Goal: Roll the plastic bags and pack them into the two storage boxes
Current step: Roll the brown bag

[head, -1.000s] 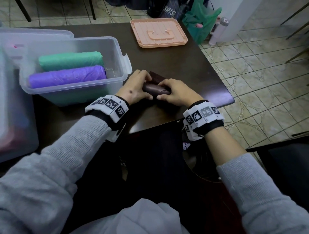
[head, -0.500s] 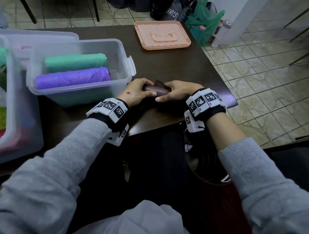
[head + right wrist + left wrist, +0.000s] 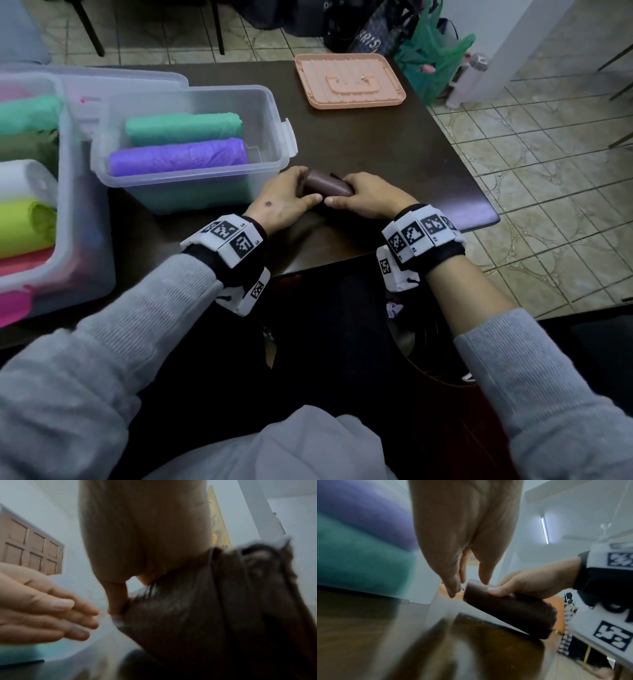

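Observation:
A dark brown rolled bag (image 3: 327,185) lies on the dark table (image 3: 394,154) near its front edge, just right of the clear box (image 3: 274,113). My right hand (image 3: 366,197) grips the roll's right half, thumb on the near side (image 3: 496,592). My left hand (image 3: 289,198) sits at the roll's left end with straight fingers (image 3: 452,586), thumb tip touching the top. In the right wrist view the roll (image 3: 205,608) fills the right side, with the left fingers (image 3: 68,615) just apart from it. A green roll (image 3: 185,128) and a purple roll (image 3: 178,157) lie in the box.
A second clear box (image 3: 65,192) at the far left holds several rolls in green, white, yellow and pink. A peach lid (image 3: 349,80) lies at the table's far side. The table's right edge drops to a tiled floor, with bags and a bottle behind.
The brown roll has shifted a little left and away between both hands, and its loose flap is shorter. My left fingers have straightened at the roll's end. More of the left box shows.

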A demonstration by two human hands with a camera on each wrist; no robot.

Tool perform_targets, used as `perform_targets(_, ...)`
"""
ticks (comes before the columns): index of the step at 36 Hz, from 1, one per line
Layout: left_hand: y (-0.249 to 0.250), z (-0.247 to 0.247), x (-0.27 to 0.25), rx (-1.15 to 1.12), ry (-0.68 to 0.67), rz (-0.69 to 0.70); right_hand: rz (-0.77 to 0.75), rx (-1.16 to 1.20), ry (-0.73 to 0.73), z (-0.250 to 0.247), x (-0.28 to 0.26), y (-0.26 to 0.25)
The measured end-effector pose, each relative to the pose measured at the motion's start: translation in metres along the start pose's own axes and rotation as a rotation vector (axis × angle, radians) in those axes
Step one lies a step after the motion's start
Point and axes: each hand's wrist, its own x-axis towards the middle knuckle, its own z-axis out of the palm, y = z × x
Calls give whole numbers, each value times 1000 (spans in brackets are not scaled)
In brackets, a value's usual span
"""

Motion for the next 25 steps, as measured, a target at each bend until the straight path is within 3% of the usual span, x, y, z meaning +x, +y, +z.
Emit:
perform_targets(7, -27, -25, -36, 51, 173, -198, 111, 296, 351, -3, 12, -17)
perform_targets(13, -54, -58, -56, -379, 550, -511, -57, 384, 669, -14, 22, -55)
perform_targets(15, -60, -68, -58, -470, 705, -585, -154, 321, 689, -19, 27, -71)
perform_targets(19, -57, -89, -53, -552, 945, -567, -337, 147, 624, -24, 35, -106)
perform_targets(25, -49, -102, -39, -656, 1045, -480, -447, -44, 487, -19, 45, -154)
